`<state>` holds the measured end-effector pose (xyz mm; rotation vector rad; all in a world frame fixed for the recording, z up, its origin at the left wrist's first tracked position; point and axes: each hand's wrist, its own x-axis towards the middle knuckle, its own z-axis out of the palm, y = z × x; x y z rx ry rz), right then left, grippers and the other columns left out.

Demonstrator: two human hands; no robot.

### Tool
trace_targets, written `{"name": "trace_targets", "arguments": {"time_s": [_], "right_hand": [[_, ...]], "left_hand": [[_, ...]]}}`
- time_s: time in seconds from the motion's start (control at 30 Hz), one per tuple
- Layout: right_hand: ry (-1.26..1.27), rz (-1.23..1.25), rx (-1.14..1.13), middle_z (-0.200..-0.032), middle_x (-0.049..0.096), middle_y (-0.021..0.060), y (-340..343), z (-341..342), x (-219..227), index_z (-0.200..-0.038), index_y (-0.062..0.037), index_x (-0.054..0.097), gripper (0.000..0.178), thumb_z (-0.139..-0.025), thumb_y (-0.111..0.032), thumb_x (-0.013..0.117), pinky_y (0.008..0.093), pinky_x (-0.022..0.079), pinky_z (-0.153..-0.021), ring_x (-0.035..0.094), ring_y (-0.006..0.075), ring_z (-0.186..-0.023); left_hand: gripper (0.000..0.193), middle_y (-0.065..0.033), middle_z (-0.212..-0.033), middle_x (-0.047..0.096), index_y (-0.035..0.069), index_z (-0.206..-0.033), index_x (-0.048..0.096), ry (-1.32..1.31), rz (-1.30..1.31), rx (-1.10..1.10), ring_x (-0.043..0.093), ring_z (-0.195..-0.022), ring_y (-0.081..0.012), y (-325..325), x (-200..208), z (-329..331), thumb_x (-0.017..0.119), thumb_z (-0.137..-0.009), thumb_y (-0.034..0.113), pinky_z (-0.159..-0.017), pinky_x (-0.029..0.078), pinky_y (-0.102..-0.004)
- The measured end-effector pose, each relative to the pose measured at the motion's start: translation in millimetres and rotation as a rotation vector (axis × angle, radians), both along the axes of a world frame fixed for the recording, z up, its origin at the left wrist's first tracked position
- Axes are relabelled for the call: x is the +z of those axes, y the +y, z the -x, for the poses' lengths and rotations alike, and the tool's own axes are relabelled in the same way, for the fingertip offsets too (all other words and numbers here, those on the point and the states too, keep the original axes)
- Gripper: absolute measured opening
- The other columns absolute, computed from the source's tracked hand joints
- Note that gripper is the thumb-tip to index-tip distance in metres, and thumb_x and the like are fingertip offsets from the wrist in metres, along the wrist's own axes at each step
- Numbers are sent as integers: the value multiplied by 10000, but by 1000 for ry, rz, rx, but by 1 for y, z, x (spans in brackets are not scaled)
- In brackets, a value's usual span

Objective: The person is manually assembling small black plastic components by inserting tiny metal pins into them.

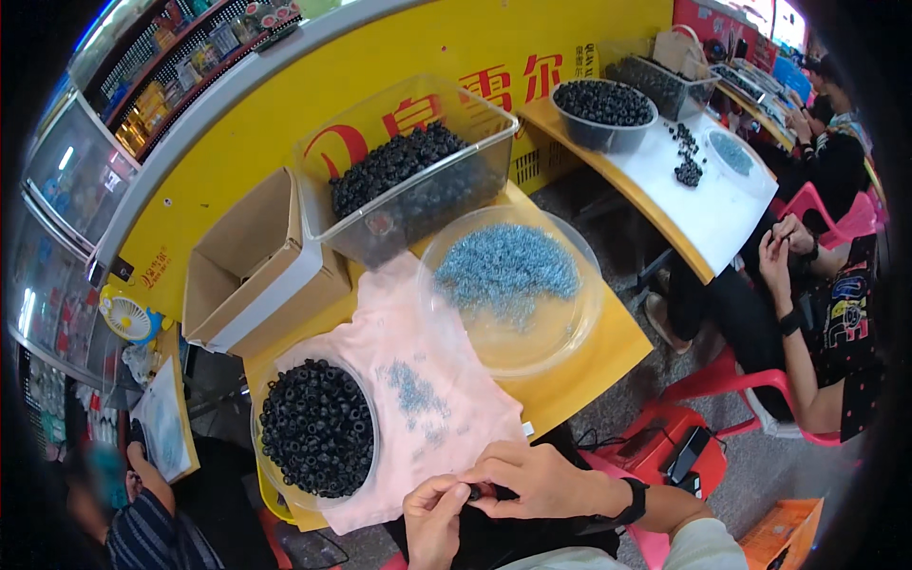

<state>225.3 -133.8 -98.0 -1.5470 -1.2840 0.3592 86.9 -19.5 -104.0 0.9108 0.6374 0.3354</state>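
Both hands meet at the near edge of the table. Between my fingertips is a small black plastic ring part (475, 492), mostly covered by the fingers. My left hand (432, 521) pinches it from the left, and my right hand (546, 483) closes on it from the right. Just beyond them a pink cloth (399, 313) lies over the yellow table, with a scatter of small silvery-blue metal pieces (415, 391) on it. Left of these stands a round clear tub full of black ring parts (318, 427). A wide clear dish (546, 353) holds a heap of tiny silvery-blue pieces (508, 266).
At the back, a large clear bin (418, 204) of black parts stands beside an open cardboard box (256, 275). Another table (712, 223) with a grey tub of black parts (605, 114) is at the right. People sit on both sides. A red box (670, 456) lies on the floor.
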Motion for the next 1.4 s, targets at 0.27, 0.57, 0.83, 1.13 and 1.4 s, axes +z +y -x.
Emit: {"name": "trace_targets", "arguments": {"time_s": [0.27, 0.57, 0.83, 1.13, 1.4], "right_hand": [[-629, 122, -43, -798, 467, 17, 5, 1, 9, -883, -61, 551, 355, -819, -392, 664, 271, 415, -524, 523, 142, -762], [-723, 153, 30, -775, 478, 36, 8, 14, 16, -805, -50, 546, 354, -849, -391, 630, 275, 409, -484, 528, 158, -722], [-759, 162, -15, -765, 474, 37, 6, 8, 20, -770, -79, 545, 296, -755, -341, 684, 289, 423, -540, 536, 175, -722], [-797, 103, 56, -751, 463, 37, 7, 7, 17, -822, -38, 559, 309, -711, -289, 701, 274, 436, -530, 527, 167, -688], [-740, 133, 167, -707, 418, 68, -5, 11, -1, -753, -41, 488, 272, -752, -249, 664, 284, 419, -498, 497, 198, -612]], "left_hand": [[72, -148, -871, 674, -80, -913, 634, 18, -64, 30, 662, -745, -178, 6, -10, 8, 575, -894, -42, -647, 577, -302], [75, -133, -874, 677, -73, -921, 634, 65, -108, -16, 666, -754, -184, 0, 11, 19, 582, -898, -24, -710, 548, -293], [219, -89, -1003, 671, -60, -1085, 625, 1, 39, -38, 640, -880, -120, -3, 12, 19, 573, -959, 112, -764, 502, -254], [209, -80, -978, 675, -68, -1121, 602, -65, 18, -250, 639, -901, -114, -1, 12, 27, 578, -954, 55, -828, 498, -251], [206, -108, -909, 701, -75, -1037, 655, 30, -32, -312, 651, -858, -138, -10, 7, 32, 548, -974, 90, -830, 500, -266]]}}
